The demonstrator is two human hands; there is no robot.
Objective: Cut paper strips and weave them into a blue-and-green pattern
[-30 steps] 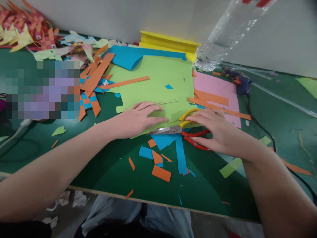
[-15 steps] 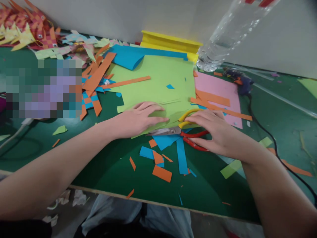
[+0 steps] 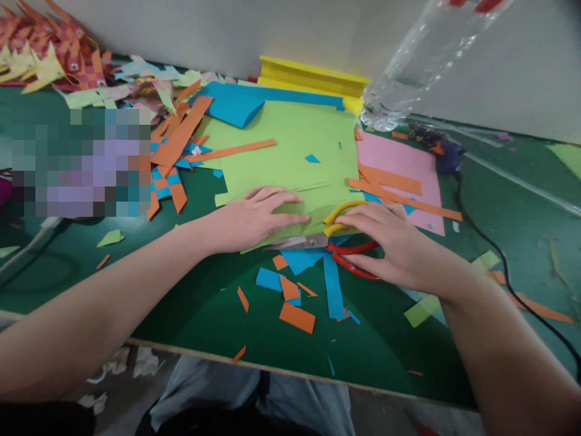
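My left hand (image 3: 254,217) lies flat, fingers stretched out, pressing the near edge of a light green paper sheet (image 3: 290,154) on the green table (image 3: 204,309). My right hand (image 3: 393,242) rests on the handles of a pair of scissors (image 3: 336,242) with one yellow and one red loop; the fingers curl over the handles. The steel blades point left, lying under the green sheet's near edge, between my two hands.
Blue and orange paper scraps (image 3: 295,290) lie near the front edge. A pink sheet (image 3: 399,163), blue paper (image 3: 236,103), yellow paper (image 3: 313,75), a clear plastic bottle (image 3: 417,60), a glue gun (image 3: 438,145) with black cable, and woven paper fish (image 3: 54,60) sit around.
My right hand and the scissors have slid slightly to the left. My left hand stays in place on the green sheet.
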